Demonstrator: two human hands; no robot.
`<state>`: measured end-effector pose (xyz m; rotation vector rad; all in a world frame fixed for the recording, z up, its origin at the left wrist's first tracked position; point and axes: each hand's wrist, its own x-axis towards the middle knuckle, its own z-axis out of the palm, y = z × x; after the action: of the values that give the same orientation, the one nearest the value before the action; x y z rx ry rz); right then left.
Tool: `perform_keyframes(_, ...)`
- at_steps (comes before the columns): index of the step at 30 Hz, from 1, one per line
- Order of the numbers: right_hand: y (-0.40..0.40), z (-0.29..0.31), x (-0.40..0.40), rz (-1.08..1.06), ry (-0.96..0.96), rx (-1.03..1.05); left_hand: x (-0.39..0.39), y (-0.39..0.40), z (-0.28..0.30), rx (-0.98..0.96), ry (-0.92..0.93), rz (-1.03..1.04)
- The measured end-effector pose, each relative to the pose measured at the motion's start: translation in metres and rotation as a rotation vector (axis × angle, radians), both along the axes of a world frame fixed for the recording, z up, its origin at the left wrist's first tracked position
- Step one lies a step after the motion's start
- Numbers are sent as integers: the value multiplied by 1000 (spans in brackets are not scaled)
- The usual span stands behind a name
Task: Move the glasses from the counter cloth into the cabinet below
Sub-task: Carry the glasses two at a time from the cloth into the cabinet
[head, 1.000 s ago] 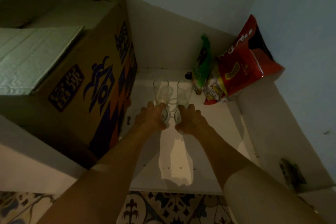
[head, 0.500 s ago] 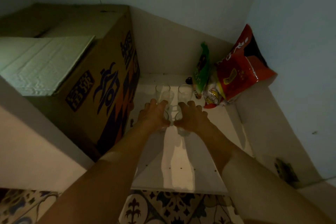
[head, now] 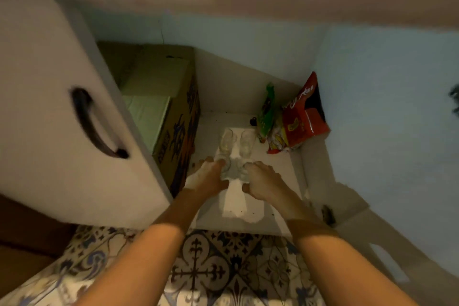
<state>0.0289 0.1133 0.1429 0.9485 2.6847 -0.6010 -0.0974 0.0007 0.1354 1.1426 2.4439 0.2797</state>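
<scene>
Inside the low white cabinet [head: 248,213], the left hand [head: 207,177] and right hand [head: 264,181] each curl their grip round a clear tumbler glass [head: 224,169], setting these in front of two clear glasses [head: 236,143] already standing, evidently to row them clear of the brown cardboard box [head: 173,112] and red snack bag [head: 301,119].

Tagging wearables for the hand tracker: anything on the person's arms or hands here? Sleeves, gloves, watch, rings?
Nothing worn that shows. Both forearms are bare from the bottom edge of the head view to the wrists: no sleeves, gloves, watch or bands. The left hand and right hand are bare too; no ring is visible, though the dim light and blur could hide a thin one.
</scene>
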Motion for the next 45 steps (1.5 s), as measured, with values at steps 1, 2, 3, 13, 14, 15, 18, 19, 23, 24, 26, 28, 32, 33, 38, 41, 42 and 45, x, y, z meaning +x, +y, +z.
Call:
perform_keyframes(1, -9, 20, 10, 5, 9, -20, 8, -11, 19, 6, -15, 9)
perform_keyframes(2, -18, 40, 19, 7, 26, -41, 17, -22, 38, -1, -27, 13)
perform_keyframes(3, -28, 62, 28, 10, 35, -64, 25, -33, 57, -7, -47, 15)
perform_keyframes(13, -105, 296, 95, 99, -123, -80, 104, -113, 268, -122, -90, 51)
perform_keyframes(14, -109, 315, 99, 98, -117, -60, 110, -120, 287, -108, -94, 48)
perform_keyframes(15, -114, 337, 104, 102, -115, -49, 114, -127, 308, -88, -96, 45)
perform_keyframes(18, -125, 393, 115, 105, -103, -58, 125, -144, 375, -42, -46, 65)
perform_keyframes(19, -129, 409, 118, 101, -89, -61, 129, -149, 396, -28, -23, 65)
perform_keyframes(23, -139, 485, 126, 97, -32, -88, 137, -164, 480, 27, 28, 60)
perform_keyframes(24, -141, 502, 127, 96, -14, -98, 138, -166, 496, 43, 37, 62)
perform_keyframes(26, -143, 537, 127, 103, 44, -89, 137, -169, 530, 78, 49, 63)
perform_keyframes(28, -143, 567, 122, 106, 83, -61, 132, -170, 561, 100, 62, 81)
perform_keyframes(32, -139, 622, 102, 120, 164, 17, 112, -171, 614, 141, 98, 108)
perform_keyframes(33, -137, 635, 96, 129, 195, 33, 105, -172, 627, 161, 116, 118)
perform_keyframes(38, -135, 694, 65, 150, 322, 72, 66, -179, 684, 268, 224, 175)
perform_keyframes(41, -136, 716, 41, 167, 372, 106, 38, -178, 707, 303, 302, 199)
perform_keyframes(42, -137, 722, 32, 165, 386, 116, 28, -177, 713, 311, 324, 207)
perform_keyframes(45, -136, 733, 4, 150, 420, 133, -2, -168, 725, 320, 371, 218)
